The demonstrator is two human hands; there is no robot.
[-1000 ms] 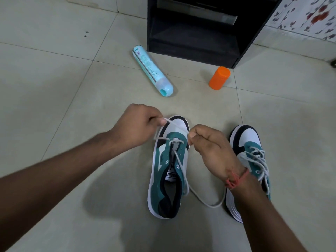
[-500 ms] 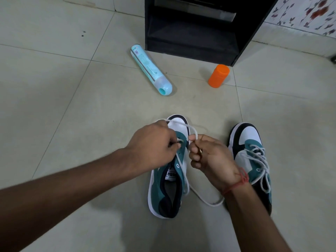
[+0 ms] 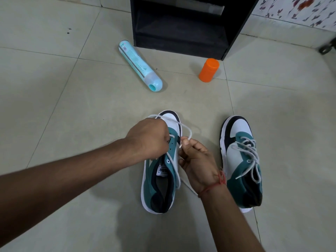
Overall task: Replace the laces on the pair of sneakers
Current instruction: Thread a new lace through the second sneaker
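Two sneakers on the tile floor (image 3: 54, 106), toes pointing away. Left sneaker (image 3: 160, 180) barely laced; right sneaker (image 3: 241, 160) fully laced, untouched. White lace (image 3: 187, 129) loops over the toe from hand to hand. Left hand (image 3: 149, 139) fingers curled at the lowest eyelets, apparently gripping lace. Right hand (image 3: 196, 160) pinches the lace end, just right of the eyelet row, nearest the next hole. Shoe's long axis runs away from the wearer; threading likely goes inward, leftward.

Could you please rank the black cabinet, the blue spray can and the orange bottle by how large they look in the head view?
1. black cabinet
2. blue spray can
3. orange bottle
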